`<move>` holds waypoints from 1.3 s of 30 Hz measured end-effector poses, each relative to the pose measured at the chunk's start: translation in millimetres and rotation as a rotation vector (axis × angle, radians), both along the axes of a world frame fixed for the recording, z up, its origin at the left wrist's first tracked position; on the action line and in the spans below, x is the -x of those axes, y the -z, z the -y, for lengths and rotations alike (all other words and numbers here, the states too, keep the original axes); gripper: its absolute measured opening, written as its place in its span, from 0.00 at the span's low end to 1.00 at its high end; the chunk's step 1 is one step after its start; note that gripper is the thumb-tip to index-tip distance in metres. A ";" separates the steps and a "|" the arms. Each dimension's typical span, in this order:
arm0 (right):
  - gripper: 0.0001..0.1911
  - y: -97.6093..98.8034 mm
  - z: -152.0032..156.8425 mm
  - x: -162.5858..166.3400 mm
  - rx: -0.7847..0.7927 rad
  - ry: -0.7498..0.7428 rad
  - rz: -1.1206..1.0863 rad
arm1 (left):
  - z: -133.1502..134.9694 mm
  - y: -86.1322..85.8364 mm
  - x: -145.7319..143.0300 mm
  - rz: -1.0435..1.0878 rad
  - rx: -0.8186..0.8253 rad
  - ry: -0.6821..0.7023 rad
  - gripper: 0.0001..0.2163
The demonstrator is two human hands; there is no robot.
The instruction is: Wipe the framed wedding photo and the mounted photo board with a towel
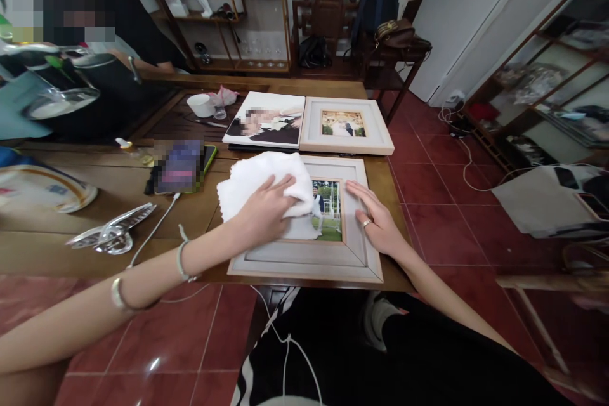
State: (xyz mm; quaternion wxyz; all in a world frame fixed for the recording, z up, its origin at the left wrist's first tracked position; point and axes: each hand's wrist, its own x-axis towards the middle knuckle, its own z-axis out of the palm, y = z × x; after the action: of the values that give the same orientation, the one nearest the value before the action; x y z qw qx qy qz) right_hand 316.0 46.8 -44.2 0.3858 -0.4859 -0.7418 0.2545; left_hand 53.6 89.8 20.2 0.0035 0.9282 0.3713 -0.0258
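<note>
A pale wooden picture frame (353, 252) lies flat at the near edge of the wooden table (57, 247), with a small photo (329, 210) in its middle. My left hand (262, 210) presses a white cloth (257, 183) onto the frame's left half and the photo, fingers curled over the cloth. My right hand (375, 219) rests flat on the frame's right border, fingers stretched out together, a ring on one finger. It holds nothing.
Behind lie a second framed photo (346, 124) and a large print (266, 119). A phone (183, 166) with a white cable, a silver dish (110, 236), a plate (42, 187) and a white cup (200, 104) sit to the left. Another person (118, 85) stands at the far left.
</note>
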 end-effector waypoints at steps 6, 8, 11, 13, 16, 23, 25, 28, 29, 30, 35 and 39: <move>0.29 1.2 -1.0 -1.4 -0.032 -0.020 0.001 | -44.1 -15.2 -20.0 0.053 0.062 0.102 0.13; 0.29 1.4 -1.2 -1.3 -0.042 -0.028 0.000 | -55.3 -20.3 -29.8 0.091 0.087 0.201 0.13; 0.25 2.1 -1.8 -1.7 -0.055 -0.048 0.006 | -64.8 -23.4 -46.9 0.166 0.092 0.314 0.15; 0.22 3.2 -2.5 -2.3 -0.060 -0.054 0.012 | -64.5 -21.7 -56.1 0.160 0.093 0.350 0.17; 0.20 4.8 -3.6 -3.0 -0.067 -0.043 0.016 | -56.6 -14.9 -58.2 0.045 0.067 0.331 0.18; 0.21 2.1 -2.4 -1.2 -0.040 -0.036 0.011 | -27.9 -9.7 -5.3 -0.183 -0.142 0.148 0.17; 0.21 0.9 -1.5 -0.5 -0.030 -0.027 0.009 | -16.0 -14.3 6.5 -0.229 -0.111 0.088 0.15; 0.21 0.1 -0.3 0.3 -0.027 -0.022 0.001 | 4.9 -19.1 8.2 -0.219 -0.004 0.067 0.15; 0.21 0.1 0.1 0.4 -0.029 -0.023 -0.001 | 11.4 -19.0 5.2 -0.200 0.024 0.075 0.15; 0.21 0.2 0.3 0.4 -0.031 -0.024 -0.002 | 17.1 -17.9 1.1 -0.176 0.045 0.089 0.15; 0.20 2.3 0.3 -0.6 -0.036 -0.015 0.011 | 27.2 -3.8 -26.7 -0.071 0.085 0.145 0.20; 0.21 4.6 -0.1 -1.1 -0.030 0.035 -0.001 | 28.8 6.6 -52.7 -0.025 0.100 0.161 0.24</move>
State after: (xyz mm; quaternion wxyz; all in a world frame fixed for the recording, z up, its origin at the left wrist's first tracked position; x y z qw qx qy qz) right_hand 317.1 46.9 -48.8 0.3980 -0.4929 -0.7366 0.2368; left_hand 106.3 61.0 13.6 0.0431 0.9533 0.2936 -0.0562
